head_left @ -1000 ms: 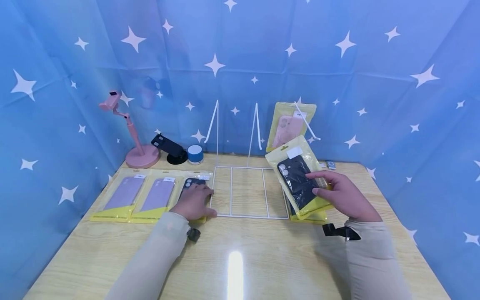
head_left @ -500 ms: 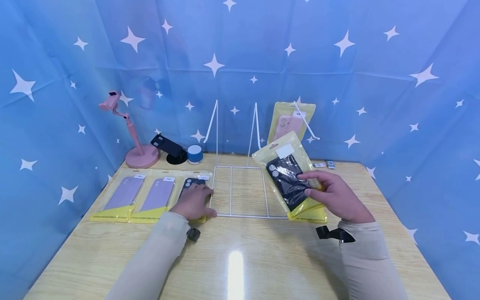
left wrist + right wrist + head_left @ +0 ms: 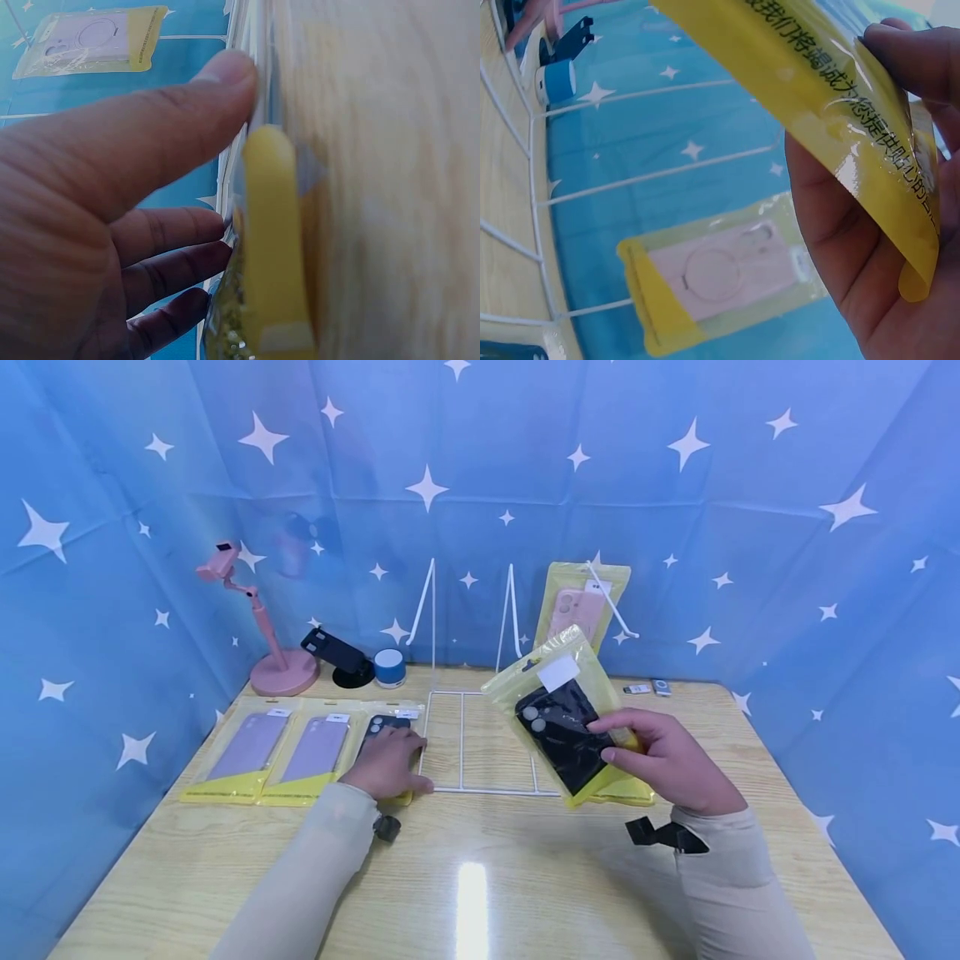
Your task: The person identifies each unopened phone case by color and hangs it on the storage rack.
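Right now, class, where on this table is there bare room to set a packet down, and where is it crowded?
Bare wood spans the near table between both sleeves, and the right edge beyond the right hand. The left row of packets, under the left hand, and the wire rack are crowded.

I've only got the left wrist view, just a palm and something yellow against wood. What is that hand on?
Observer: The left hand rests flat on a packaged dark phone case lying on the table.
Operator: What's the other hand doing?
Observer: The right hand holds a black phone case in a yellow packet tilted above the white wire rack.
Operator: Anything else beside the left hand?
Observer: Two lilac cases in packets lie flat to its left.
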Available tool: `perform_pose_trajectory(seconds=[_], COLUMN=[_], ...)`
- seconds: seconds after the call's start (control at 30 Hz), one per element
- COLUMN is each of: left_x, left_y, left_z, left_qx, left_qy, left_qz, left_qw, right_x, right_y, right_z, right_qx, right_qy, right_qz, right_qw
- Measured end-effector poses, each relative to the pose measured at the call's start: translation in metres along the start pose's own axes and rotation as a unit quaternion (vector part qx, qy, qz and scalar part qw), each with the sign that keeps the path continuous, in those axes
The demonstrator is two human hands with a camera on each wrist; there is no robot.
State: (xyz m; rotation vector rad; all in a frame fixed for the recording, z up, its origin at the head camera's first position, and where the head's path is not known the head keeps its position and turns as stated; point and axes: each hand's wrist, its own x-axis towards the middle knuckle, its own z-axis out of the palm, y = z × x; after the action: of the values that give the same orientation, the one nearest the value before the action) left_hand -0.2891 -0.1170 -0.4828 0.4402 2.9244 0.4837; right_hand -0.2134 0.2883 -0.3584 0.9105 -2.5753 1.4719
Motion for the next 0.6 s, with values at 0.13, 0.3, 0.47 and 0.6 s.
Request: perform_pose_trajectory(seconds=[0.13, 0.3, 0.47, 0.6], left_x=[0.0, 0.0, 0.0, 0.0], left_y=[0.0, -0.001, -0.002, -0.002], left_z=[-0.001, 0.0, 0.0, 0.0], left_qx=[0.003, -0.001, 0.001, 0.001], left_qy=[-0.001, -0.001, -0.003, -0.001], left_qz=[0.003, 0.003, 0.007, 0.007], left_qw=[1.0, 1.0, 1.0, 1.0], right_x=[-0.002, -0.002, -0.001, 0.0], right_y=[-0.006, -0.01, -0.01, -0.011], right_z=[0.001, 0.004, 0.008, 0.011], right_qx=[0.045, 0.056, 0.057, 0.07], right_qy=[-0.021, -0.022, -0.014, -0.014], right_qz=[-0.004, -0.008, -0.014, -0.009], right_qw=[0.999, 0.998, 0.998, 0.997])
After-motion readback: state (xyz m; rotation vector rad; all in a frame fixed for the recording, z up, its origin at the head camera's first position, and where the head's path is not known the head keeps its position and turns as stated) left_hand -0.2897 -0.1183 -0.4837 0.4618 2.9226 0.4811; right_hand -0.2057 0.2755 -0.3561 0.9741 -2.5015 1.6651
